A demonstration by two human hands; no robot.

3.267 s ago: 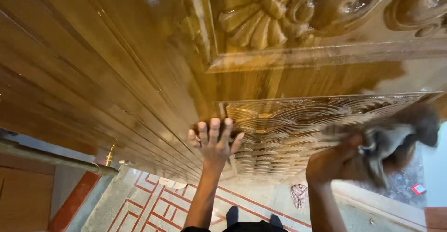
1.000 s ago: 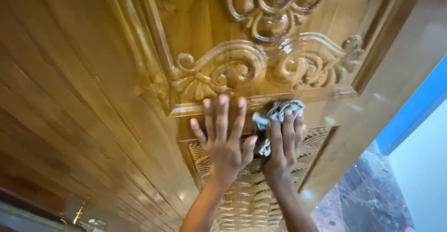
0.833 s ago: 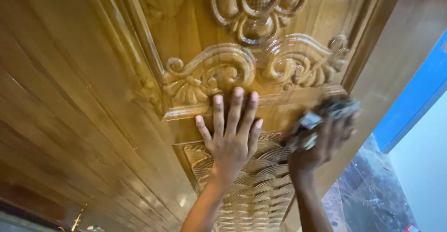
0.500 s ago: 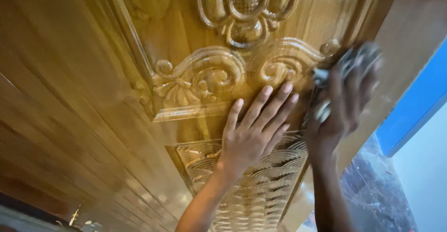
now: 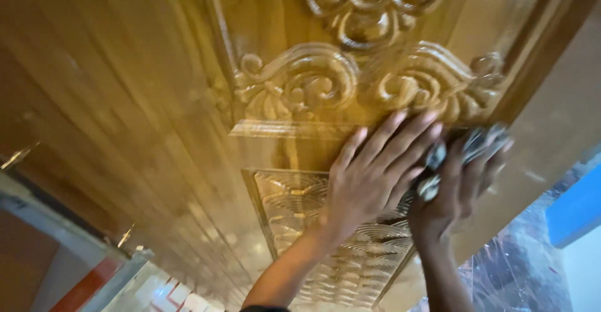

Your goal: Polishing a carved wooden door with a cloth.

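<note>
A glossy carved wooden door (image 5: 156, 99) fills the view, with scroll and flower carvings (image 5: 325, 86) above and a wave-patterned panel (image 5: 300, 212) below. My left hand (image 5: 369, 174) lies flat on the door, fingers spread, over the band between the two carved panels. Right beside it, my right hand (image 5: 460, 184) presses a crumpled grey cloth (image 5: 472, 146) against the door near the right edge of the carved frame. The image is blurred by motion.
The door frame (image 5: 563, 99) runs along the right, with a blue strip (image 5: 576, 209) and mottled stone floor (image 5: 519, 274) beyond it. At lower left a patterned red and white tiled floor (image 5: 169, 290) and a metal rail (image 5: 50, 218) show.
My right hand with the cloth swept from the middle band to the right and up to the frame corner, then came back down beside my left hand. My left hand slid up and right.
</note>
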